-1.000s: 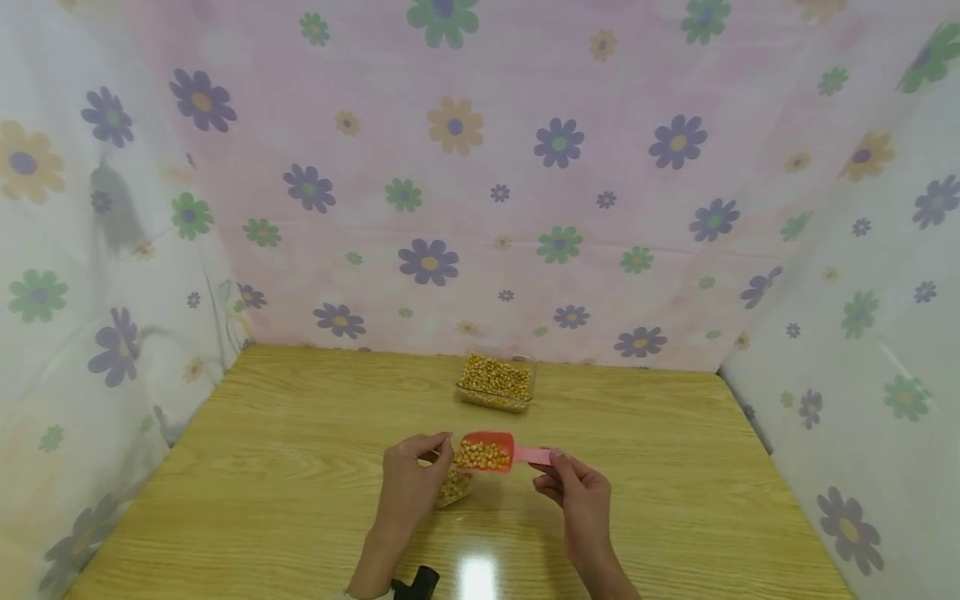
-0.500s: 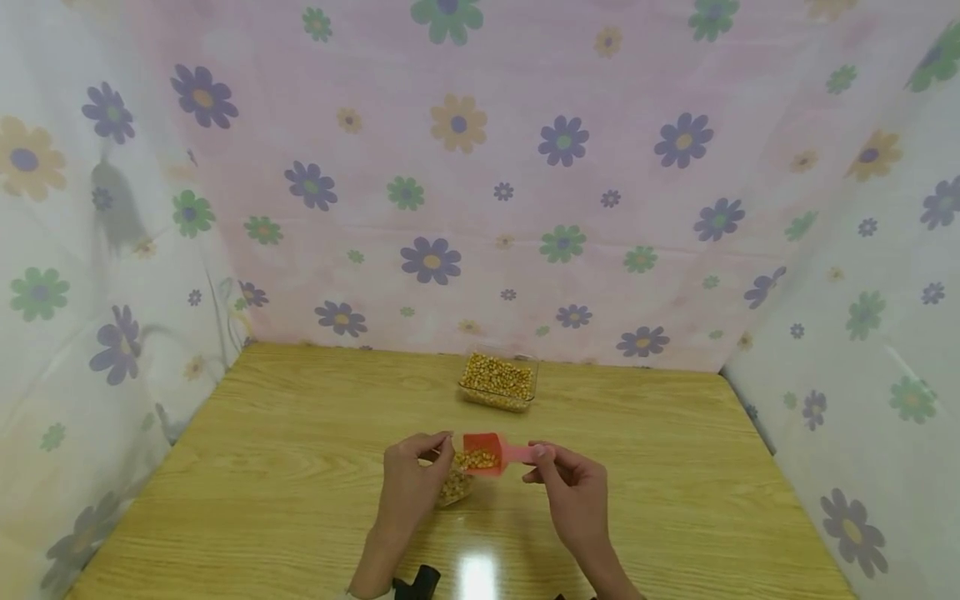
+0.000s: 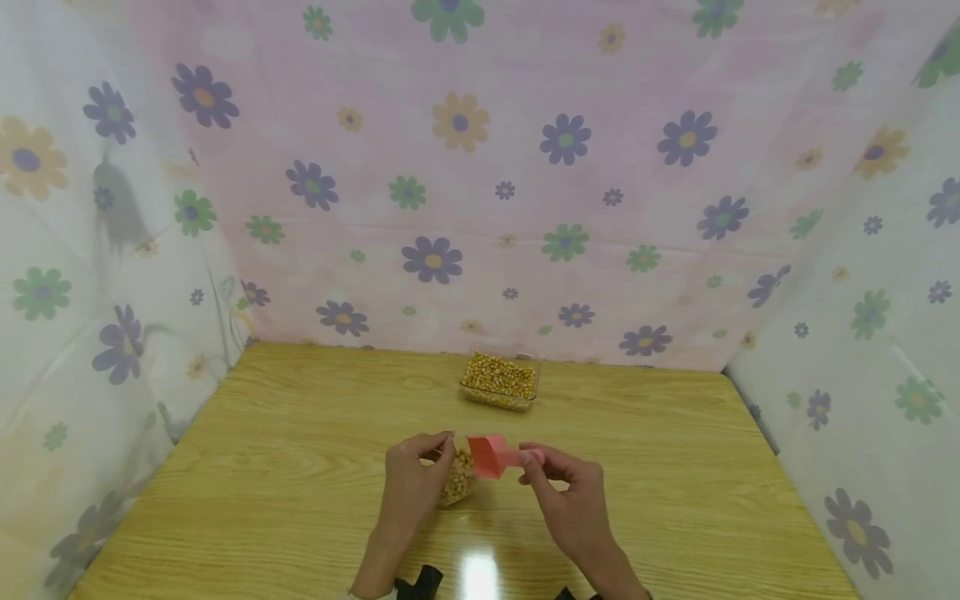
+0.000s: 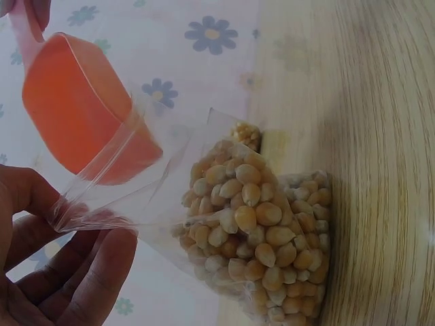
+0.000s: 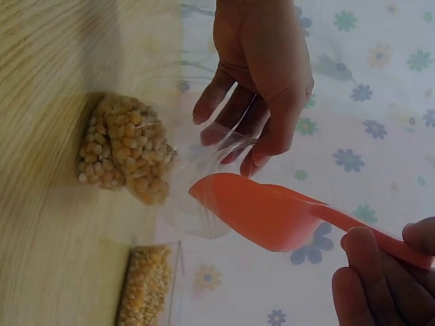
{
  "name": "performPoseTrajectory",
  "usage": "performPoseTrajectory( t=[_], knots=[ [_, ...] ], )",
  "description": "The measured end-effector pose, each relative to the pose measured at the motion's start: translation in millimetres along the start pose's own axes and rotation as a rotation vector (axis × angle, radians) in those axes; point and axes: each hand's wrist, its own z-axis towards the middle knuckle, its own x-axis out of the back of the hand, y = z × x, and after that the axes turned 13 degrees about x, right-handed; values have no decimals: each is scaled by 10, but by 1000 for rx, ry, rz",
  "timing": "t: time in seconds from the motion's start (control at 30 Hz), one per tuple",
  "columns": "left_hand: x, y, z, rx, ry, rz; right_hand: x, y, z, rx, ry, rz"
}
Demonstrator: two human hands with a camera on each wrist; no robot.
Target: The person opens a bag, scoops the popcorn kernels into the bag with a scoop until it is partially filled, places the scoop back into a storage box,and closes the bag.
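A clear plastic bag [image 4: 231,224] of corn kernels stands on the wooden table. My left hand [image 3: 412,479] pinches the bag's rim between thumb and fingers, holding its mouth up. In my right hand [image 3: 573,500] is the handle of a pink-red scoop [image 3: 487,457], tipped toward the bag. The scoop's lip [image 5: 204,190] reaches inside the bag's mouth in the right wrist view. No kernels show in the scoop's bowl [image 4: 81,109] in the left wrist view. From the head, my left hand hides part of the bag.
Farther back on the wooden table [image 3: 315,417] stands a clear rectangular container [image 3: 498,400] holding many corn kernels. Flower-patterned cloth [image 3: 480,167] encloses the table at the back and both sides.
The right hand has turned and tipped the scoop to the left; the kernels seen in it earlier are gone from it. The left hand keeps its pinch on the bag.
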Motion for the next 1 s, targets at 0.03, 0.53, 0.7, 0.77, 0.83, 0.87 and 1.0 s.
performPoseTrajectory(
  t=[0.03, 0.53, 0.7, 0.77, 0.83, 0.87, 1.0],
  knots=[
    [0, 1, 0, 4, 2, 1, 8, -7, 3, 11, -7, -9],
    [-4, -11, 7, 16, -25, -27, 334, 394, 293, -68, 281, 132],
    [2, -14, 6, 26, -41, -43, 367, 807, 437, -207, 382, 170],
    [4, -16, 4, 28, -42, -46, 353, 918, 491, -254, 401, 184],
    [5, -21, 2, 29, -43, -48, 326, 1019, 542, -301, 420, 210],
    [6, -23, 1, 29, -41, -46, 310, 1069, 566, -325, 425, 229],
    [9, -25, -8, 21, -34, -39, 240, 1255, 662, -449, 427, 312]
  ],
)
